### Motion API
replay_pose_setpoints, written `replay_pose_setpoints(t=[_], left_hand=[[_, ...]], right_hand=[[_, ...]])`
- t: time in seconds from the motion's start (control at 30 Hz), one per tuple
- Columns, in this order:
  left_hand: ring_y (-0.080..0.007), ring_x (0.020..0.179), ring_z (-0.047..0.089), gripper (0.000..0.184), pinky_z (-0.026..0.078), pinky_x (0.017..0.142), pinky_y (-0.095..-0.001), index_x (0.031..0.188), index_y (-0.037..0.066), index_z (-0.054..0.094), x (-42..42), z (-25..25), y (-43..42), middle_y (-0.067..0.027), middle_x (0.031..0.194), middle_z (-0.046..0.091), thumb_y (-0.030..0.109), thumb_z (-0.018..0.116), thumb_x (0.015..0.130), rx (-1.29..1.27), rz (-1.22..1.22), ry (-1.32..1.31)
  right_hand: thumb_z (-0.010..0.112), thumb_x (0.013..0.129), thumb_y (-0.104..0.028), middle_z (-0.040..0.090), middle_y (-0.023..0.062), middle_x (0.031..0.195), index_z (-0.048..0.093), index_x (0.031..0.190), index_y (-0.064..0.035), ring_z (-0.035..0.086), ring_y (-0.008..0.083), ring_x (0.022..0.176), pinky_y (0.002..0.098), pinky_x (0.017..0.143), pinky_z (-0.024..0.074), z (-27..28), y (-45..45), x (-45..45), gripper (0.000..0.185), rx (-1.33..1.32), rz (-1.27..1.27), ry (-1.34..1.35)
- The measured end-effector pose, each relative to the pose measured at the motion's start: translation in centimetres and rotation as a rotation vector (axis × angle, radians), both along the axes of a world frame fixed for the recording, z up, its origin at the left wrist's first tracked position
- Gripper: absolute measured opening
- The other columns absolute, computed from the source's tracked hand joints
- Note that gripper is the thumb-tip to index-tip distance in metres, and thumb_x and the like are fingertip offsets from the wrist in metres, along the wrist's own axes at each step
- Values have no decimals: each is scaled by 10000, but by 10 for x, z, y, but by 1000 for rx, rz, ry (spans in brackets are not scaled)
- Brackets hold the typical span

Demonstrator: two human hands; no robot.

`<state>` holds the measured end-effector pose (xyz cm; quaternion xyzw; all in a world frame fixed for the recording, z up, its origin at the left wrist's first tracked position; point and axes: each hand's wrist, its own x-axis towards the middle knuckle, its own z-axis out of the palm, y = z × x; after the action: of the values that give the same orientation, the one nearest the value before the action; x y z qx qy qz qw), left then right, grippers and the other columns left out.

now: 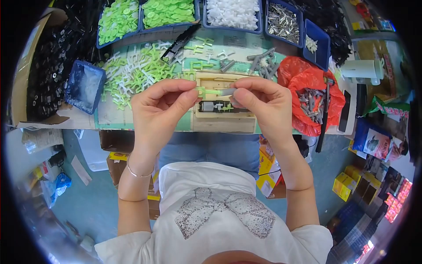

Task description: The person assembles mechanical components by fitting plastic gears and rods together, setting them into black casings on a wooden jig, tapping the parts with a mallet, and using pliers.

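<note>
Between my two hands, a light green plastic piece (211,92) is joined or touching end to end with a grey cylindrical piece (227,92). My left hand (166,102) pinches the green end between thumb and fingers. The grey end is pinched by my right hand (263,101). Just below them lies a wooden fixture (224,126), with a black housing (205,106) in it that holds a silver and green mechanism. My right thumb and fingertips partly cover the fixture's right side.
Green and white forked parts (134,72) are piled to the left. Blue bins of green discs (169,13), white pieces (233,13) and metal pins (282,24) line the back. A red bag (299,68) of grey parts lies right, beside a dark rod (324,119).
</note>
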<state>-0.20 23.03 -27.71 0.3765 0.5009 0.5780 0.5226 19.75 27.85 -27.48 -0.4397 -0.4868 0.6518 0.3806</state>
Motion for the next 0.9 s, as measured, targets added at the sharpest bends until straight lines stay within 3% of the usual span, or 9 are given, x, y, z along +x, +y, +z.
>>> replay_pose_setpoints(t=[0.03, 0.1, 0.2, 0.33, 0.4, 0.53, 0.6, 0.73, 0.9], left_hand=[[-136, 813, 653, 146, 556, 769, -264, 969, -46, 654, 0, 0, 0, -92, 894, 670, -33, 667, 824, -3, 0, 2], [-135, 779, 658, 137, 557, 748, -257, 961, -44, 659, 0, -1, 3, -93, 881, 672, -26, 667, 826, -28, 6, -65], [-138, 753, 662, 140, 556, 718, -252, 966, -41, 658, -4, -4, 5, -97, 876, 673, -14, 667, 830, -67, -21, -64], [-145, 733, 665, 143, 553, 692, -249, 968, -38, 657, -2, -9, 6, -98, 861, 674, -3, 670, 830, -90, -26, -71], [-146, 732, 667, 146, 550, 680, -250, 969, -40, 655, 2, -11, 6, -97, 845, 674, 5, 671, 831, -99, -49, -142], [-150, 722, 668, 144, 544, 666, -244, 965, -40, 654, -1, -10, 8, -98, 837, 676, 16, 669, 833, -159, -50, -122], [-154, 714, 669, 145, 541, 656, -241, 962, -39, 653, -2, -11, 8, -104, 836, 677, 25, 669, 832, -198, -42, -163], [-158, 712, 670, 147, 541, 656, -242, 961, -35, 653, -3, -11, 7, -107, 838, 678, 27, 672, 830, -225, -52, -181], [-161, 709, 671, 147, 543, 659, -246, 967, -36, 655, 1, -14, 5, -105, 835, 679, 12, 667, 829, -186, -54, -172]], right_hand=[[693, 824, -42, 677, 97, 917, 665, 981, 36, 652, 138, 790, 244, 701, 541, 1, -1, -2, 178, -3, 0, 2], [703, 786, 26, 672, 101, 927, 673, 947, 41, 638, 134, 846, 234, 694, 529, 4, -2, -6, 165, 356, -31, -104], [712, 751, 64, 665, 110, 944, 674, 926, 39, 630, 141, 871, 231, 684, 521, 2, -2, -4, 181, 565, 21, -177], [713, 745, 64, 662, 117, 951, 674, 924, 33, 636, 153, 855, 237, 680, 524, -4, 0, -4, 185, 708, 25, -273], [716, 738, 20, 668, 120, 874, 677, 885, 13, 656, 224, 773, 289, 639, 516, -4, -3, -8, 153, 760, -12, -305], [702, 747, 75, 649, 120, 1006, 672, 968, 29, 634, 165, 885, 256, 713, 538, -2, -3, -3, 227, 713, 76, -320], [683, 756, 89, 621, 123, 1085, 655, 1033, 32, 621, 162, 946, 257, 766, 540, 2, -5, -6, 285, 211, 43, 17], [665, 763, 101, 592, 125, 1138, 636, 1080, 38, 606, 160, 995, 256, 803, 534, 0, -5, 0, 324, 227, 84, 73], [676, 763, 90, 624, 116, 1079, 654, 1041, 39, 621, 155, 967, 253, 797, 536, 2, -6, 3, 283, 228, 103, -38]])
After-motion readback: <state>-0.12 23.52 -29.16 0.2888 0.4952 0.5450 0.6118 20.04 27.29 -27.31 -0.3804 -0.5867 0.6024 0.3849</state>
